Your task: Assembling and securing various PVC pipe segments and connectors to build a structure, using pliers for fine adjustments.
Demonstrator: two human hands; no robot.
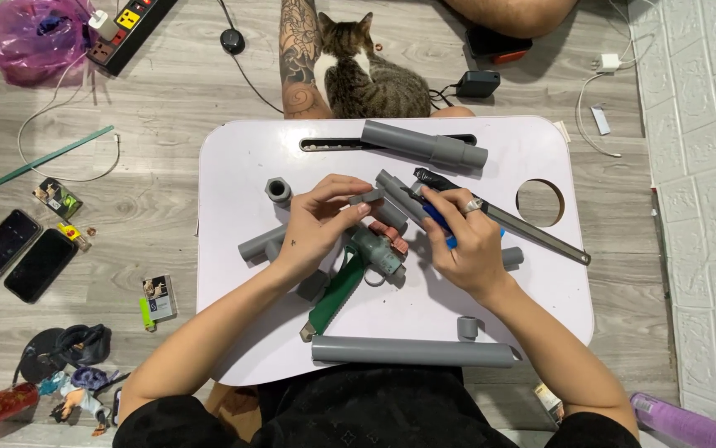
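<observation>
On the white table (241, 158), both hands (316, 220) grip pipe fittings (387, 203).

A white lap table (241, 166) stands on the wood floor. A long grey pipe (414, 352) lies along its near edge, a short ring (467, 327) just behind it. A jointed pipe (424, 144) lies by the far slot, a nut-shaped fitting (278, 190) towards the far left corner, and a green saw (334, 294) mid-table.

We see bare tabletop (233, 158) at the far left corner. Toward us, a long grey pipe (412, 352) bars the near edge; a green-handled saw (334, 294) lies just beyond it.
</observation>
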